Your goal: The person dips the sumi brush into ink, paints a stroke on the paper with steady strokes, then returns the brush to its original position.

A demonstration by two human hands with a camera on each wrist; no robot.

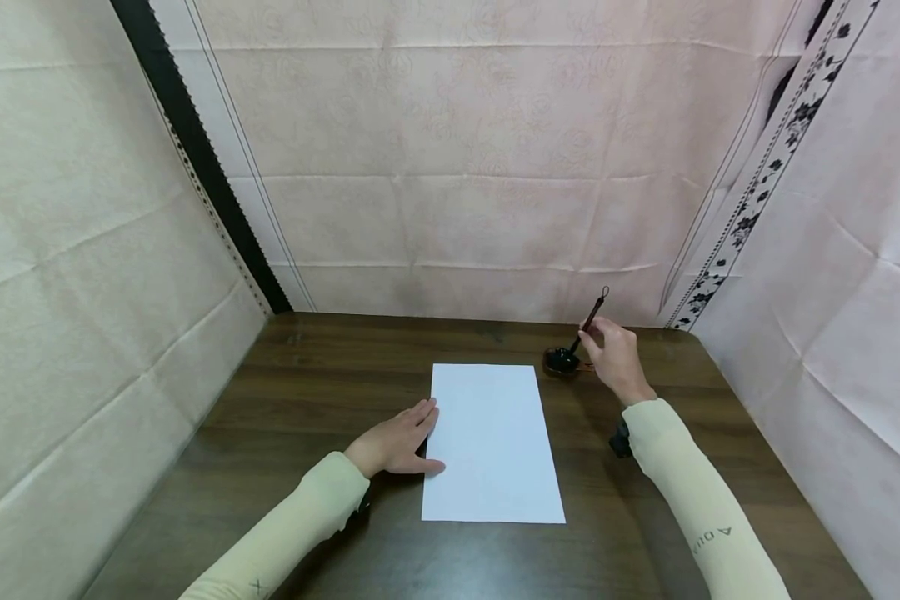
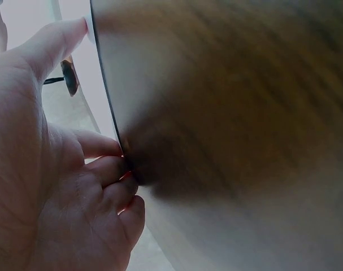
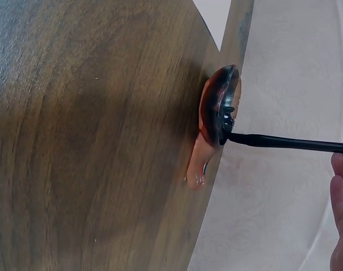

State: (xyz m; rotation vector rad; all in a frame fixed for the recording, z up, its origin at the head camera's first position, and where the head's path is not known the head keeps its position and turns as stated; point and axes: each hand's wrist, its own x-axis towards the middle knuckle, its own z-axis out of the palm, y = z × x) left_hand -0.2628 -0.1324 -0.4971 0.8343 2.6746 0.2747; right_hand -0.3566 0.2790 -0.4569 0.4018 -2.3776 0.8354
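A writing brush [image 1: 593, 312] with a small hanging loop on its end is pinched in my right hand [image 1: 615, 357], slanting down to a small dark ink dish [image 1: 560, 362]. Seen from the right wrist, the brush's black tip meets the rim of the dish [image 3: 211, 107], which holds black ink and has a reddish-brown handle. My left hand [image 1: 399, 440] lies with fingers extended over the left edge of a white sheet of paper [image 1: 493, 450]. In the left wrist view the fingertips of that hand [image 2: 58, 175] touch down along the paper's edge. The sheet lies flat and blank.
A dark brown wooden table [image 1: 285, 400] carries everything. Pale patterned cloth [image 1: 435, 167] hangs behind it, with more cloth [image 1: 82, 292] along the left side and cloth [image 1: 832, 292] on the right. The ink dish stands just beyond the paper's far right corner.
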